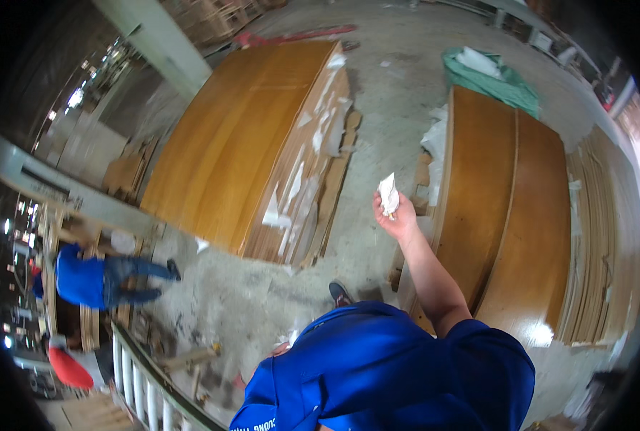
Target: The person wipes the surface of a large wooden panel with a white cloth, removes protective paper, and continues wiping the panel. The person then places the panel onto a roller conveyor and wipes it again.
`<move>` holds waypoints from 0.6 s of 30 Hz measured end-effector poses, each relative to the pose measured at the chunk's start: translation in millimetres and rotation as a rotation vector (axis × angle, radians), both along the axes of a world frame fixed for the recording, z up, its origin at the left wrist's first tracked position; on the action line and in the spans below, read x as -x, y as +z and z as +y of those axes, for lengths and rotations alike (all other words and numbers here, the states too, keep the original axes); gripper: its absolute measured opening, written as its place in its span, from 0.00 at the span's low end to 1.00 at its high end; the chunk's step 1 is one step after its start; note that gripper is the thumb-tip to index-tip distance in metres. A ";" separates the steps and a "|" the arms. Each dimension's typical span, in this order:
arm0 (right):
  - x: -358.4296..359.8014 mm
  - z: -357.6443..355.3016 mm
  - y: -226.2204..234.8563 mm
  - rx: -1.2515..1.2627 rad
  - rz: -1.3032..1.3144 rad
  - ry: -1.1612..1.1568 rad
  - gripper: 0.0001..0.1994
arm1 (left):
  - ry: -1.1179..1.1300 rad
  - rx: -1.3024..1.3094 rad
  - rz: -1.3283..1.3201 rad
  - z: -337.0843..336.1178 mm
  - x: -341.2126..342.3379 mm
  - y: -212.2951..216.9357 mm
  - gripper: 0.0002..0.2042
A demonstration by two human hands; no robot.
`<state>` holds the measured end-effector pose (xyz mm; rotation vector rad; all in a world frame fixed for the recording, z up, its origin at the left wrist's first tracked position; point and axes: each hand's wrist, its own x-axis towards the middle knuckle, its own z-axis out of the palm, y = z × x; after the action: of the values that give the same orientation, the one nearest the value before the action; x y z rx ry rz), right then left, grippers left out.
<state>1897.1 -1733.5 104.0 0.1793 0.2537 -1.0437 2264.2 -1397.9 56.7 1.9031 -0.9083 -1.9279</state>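
Crumpled white rag (388,194) is sitting pinched in my right hand (399,221), which I am holding up in front of me, over the gap between two stacks of wooden panels. My fingers (386,212) are curling closed around the rag's lower end, thumb pressing in against them, and the loose upper part is sticking out above my knuckles. My bare forearm is running up to it from the short sleeve of my blue shirt (399,366), which is filling the lower edge of the view. My left hand (282,350) is mostly hiding behind the shirt's edge; only a sliver of skin is showing, so I cannot tell how its fingers are standing. Just past the shirt, the toe of a dark shoe (339,291) is peeking out on the concrete floor (377,108).

Further out, a brown panel stack (507,208) is lying to the right of my hand, and a lighter orange stack (255,136) with white scraps along its side is lying to the left. Beyond the right stack, a green tarp (496,82) is bunching up. Far left, another person in blue (90,276) is bending over, partly cut off by a rail.
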 end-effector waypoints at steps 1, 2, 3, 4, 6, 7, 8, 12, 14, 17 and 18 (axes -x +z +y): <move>3.0 -10.9 -1.3 0.012 0.035 -0.034 0.15 | -0.034 0.003 0.019 -28.3 -11.9 1.4 0.18; 9.9 -20.6 -1.5 0.023 0.069 -0.075 0.15 | -0.073 0.013 0.035 -59.6 -22.4 2.8 0.18; 20.0 -28.1 -0.5 0.074 0.106 -0.111 0.15 | -0.125 0.019 0.052 -91.1 -30.5 6.5 0.18; 27.6 -37.2 5.9 0.043 0.208 -0.195 0.15 | -0.173 0.033 0.054 -118.5 -33.8 7.5 0.18; 34.3 -43.8 15.6 -0.060 0.389 -0.349 0.15 | -0.246 0.055 0.040 -169.3 -42.9 11.5 0.19; 40.2 -48.0 18.5 -0.023 0.325 -0.410 0.15 | -0.264 0.083 0.026 -198.0 -42.2 11.3 0.19; 46.7 -47.2 18.5 0.014 0.270 -0.418 0.15 | -0.282 0.104 0.009 -224.9 -39.0 12.0 0.19; 91.7 -50.5 -0.1 -0.006 -0.158 -0.537 0.19 | -0.461 0.403 0.082 -357.9 35.1 5.3 0.21; 83.8 -63.5 -1.2 0.052 -0.187 -0.598 0.19 | -0.422 0.451 0.102 -416.3 61.0 1.4 0.21; 108.1 -81.9 -16.1 0.220 -0.178 -0.568 0.19 | -0.508 0.510 0.140 -488.4 131.0 5.7 0.21; 114.9 -100.7 -13.3 0.221 -0.179 -0.535 0.19 | -0.604 0.605 0.099 -517.8 144.1 5.6 0.22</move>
<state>1782.2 -1834.1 90.7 0.1425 -0.0815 -1.5666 2120.1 -1915.7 62.3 1.2513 -1.9279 -1.6970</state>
